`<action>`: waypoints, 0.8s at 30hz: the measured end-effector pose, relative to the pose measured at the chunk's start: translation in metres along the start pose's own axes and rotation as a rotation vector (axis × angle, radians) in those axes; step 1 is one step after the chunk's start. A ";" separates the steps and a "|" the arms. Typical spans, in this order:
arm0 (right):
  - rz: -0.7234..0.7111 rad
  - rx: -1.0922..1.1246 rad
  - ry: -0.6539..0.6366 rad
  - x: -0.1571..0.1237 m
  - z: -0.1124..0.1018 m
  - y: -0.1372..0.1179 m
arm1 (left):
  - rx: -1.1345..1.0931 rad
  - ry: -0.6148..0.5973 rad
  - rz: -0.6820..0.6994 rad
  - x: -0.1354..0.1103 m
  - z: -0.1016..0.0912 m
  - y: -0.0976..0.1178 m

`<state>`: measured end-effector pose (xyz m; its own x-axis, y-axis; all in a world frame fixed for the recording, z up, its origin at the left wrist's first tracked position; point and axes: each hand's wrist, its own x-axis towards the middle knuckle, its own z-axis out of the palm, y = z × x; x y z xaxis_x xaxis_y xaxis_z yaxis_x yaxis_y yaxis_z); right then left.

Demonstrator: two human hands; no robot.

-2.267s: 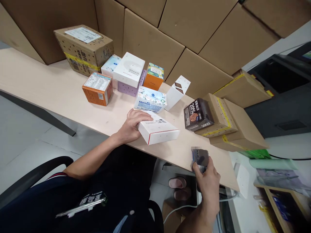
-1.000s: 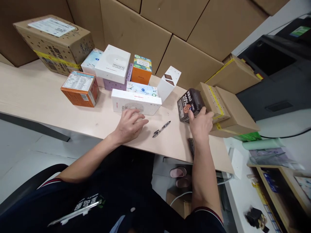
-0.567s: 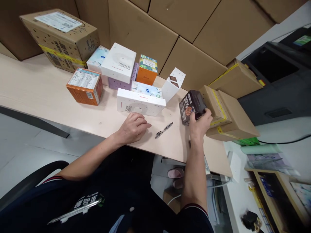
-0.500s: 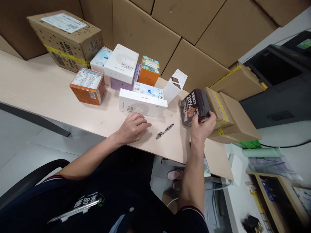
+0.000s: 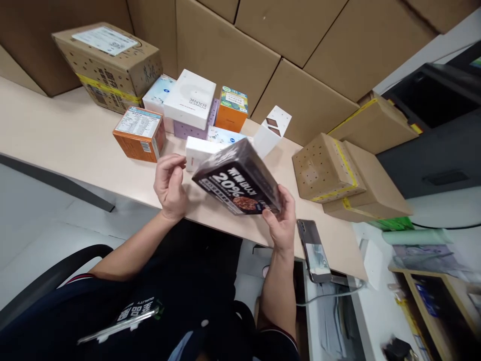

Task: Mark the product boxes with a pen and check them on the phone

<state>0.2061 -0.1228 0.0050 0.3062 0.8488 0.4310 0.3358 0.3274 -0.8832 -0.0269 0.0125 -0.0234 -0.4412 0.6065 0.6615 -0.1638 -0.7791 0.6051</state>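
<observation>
The right hand [image 5: 281,220] grasps a dark box [image 5: 241,175] by its right end, the rest extending leftward from the fingers toward the loosely open left hand [image 5: 171,189]. Its face reads "20%"; beyond the grip, a white box [image 5: 190,96] reads "POWER BANK".

Glossy black cardboard box [image 5: 236,183] in my right hand [image 5: 281,223]: smallest print illegible; some of my fingers hidden behind it. Box also covers the right part of the flat white cardboard box [image 5: 201,145]. Large plain brown carton [image 5: 291,27]: cut by top edge. Small black object [image 5: 399,348], lower right: blurred, unidentifiable.
</observation>
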 end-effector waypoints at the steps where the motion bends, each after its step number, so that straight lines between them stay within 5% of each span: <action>1: 0.006 -0.009 -0.051 0.000 -0.002 -0.001 | -0.004 -0.020 -0.041 0.000 -0.002 0.001; 6: 0.043 -0.092 -0.227 0.004 -0.021 -0.005 | 0.026 -0.348 -0.304 -0.003 -0.007 0.012; 13: 0.134 0.004 -0.031 0.007 -0.019 0.002 | -0.140 -0.852 -0.518 0.001 -0.005 0.020; 24: 0.281 0.007 0.160 -0.010 0.007 0.011 | 0.015 -0.733 -0.736 -0.002 -0.008 0.020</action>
<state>0.2005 -0.1251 -0.0106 0.5225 0.8305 0.1929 0.2120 0.0926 -0.9729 -0.0369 -0.0055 -0.0158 0.4094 0.8829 0.2300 -0.1621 -0.1777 0.9706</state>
